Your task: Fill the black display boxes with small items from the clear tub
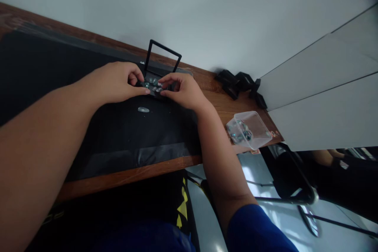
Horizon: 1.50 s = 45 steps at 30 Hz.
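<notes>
A small black display case (149,56) stands on the black mat with its framed, see-through lid raised. Several glittery clear and greenish pieces, like press-on nails (155,82), lie in its tray. My left hand (115,82) grips the case's left side, thumb at the front edge and fingers curled. My right hand (186,90) is over the tray's right part, thumb and index finger bent toward each other by the pieces; whatever is between them is too small to make out. In front of the case lies one clear nail-shaped piece (143,109).
The black mat (112,138) covers much of the wooden table (212,90). At right stand a clear plastic tub (256,128) with glittery pieces and a pile of black cases (240,82). A wall rises behind. Part of another person (342,173) shows at far right.
</notes>
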Tool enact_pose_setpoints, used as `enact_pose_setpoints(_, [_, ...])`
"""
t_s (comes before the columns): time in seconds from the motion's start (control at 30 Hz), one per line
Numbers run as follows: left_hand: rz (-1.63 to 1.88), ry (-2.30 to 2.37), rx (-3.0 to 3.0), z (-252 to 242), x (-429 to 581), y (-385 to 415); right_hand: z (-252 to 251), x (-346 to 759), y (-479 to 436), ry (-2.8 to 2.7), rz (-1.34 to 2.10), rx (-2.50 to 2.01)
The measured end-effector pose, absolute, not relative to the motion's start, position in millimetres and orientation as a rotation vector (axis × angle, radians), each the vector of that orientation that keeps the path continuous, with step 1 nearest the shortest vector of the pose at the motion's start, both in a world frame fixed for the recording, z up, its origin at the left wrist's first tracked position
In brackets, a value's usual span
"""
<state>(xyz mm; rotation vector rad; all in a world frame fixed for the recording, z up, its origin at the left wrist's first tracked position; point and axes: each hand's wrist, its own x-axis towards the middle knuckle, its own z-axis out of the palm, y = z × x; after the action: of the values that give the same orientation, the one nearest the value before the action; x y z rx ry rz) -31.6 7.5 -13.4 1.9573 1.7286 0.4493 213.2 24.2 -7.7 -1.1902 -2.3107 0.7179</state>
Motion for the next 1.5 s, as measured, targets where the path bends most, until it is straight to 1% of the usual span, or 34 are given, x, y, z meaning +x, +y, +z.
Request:
enact_pose_setpoints(0.27, [0.452, 1.727, 1.996, -15, -35, 8, -12, 206, 22, -2.298, 0.739, -1.205])
enact_pose_setpoints(0.7, [0.447, 1.748, 2.018, -22, -34, 10, -15, 196, 18, -2.397, 0.579, -1.152])
enact_pose_setpoints(1.03, [0.401, 1.765, 1.992, -14, -31, 6, -11, 197, 15, -2.397, 0.659, -1.141])
enact_pose_setpoints(1.27, [0.4, 1.726, 2.026, -15, -32, 6, -12, 210, 23, -2.364, 0.818, -1.123])
enact_pose_setpoints(1.5, [0.428, 1.757, 2.039, -19, -33, 9, -14, 204, 20, -2.379, 0.784, -1.089])
